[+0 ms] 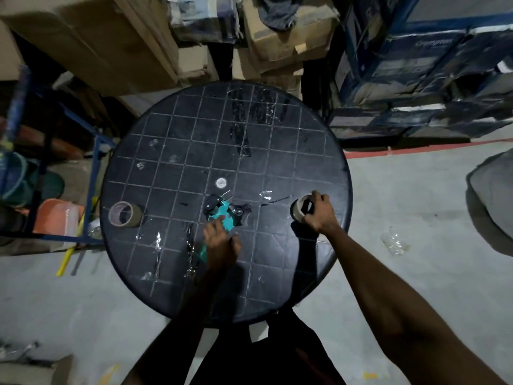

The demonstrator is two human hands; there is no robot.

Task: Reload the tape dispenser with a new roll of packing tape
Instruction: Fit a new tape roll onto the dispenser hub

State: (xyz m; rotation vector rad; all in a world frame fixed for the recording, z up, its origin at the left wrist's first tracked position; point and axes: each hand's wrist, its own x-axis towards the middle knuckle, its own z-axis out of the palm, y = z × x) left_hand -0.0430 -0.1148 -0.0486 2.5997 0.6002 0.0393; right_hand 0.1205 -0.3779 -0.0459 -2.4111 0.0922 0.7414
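Observation:
A teal tape dispenser with black rollers lies near the middle of the round black table. My left hand is closed around its handle. At the table's right edge my right hand grips a brown tape roll from above, fingers over its rim. A second roll of brown packing tape stands on its edge at the table's left side, apart from both hands.
Scraps of clear tape stick to the tabletop, with a small white disc at its centre. Cardboard boxes stack behind the table. A blue metal rack stands left, blue cartons right. Crumpled plastic lies on the floor.

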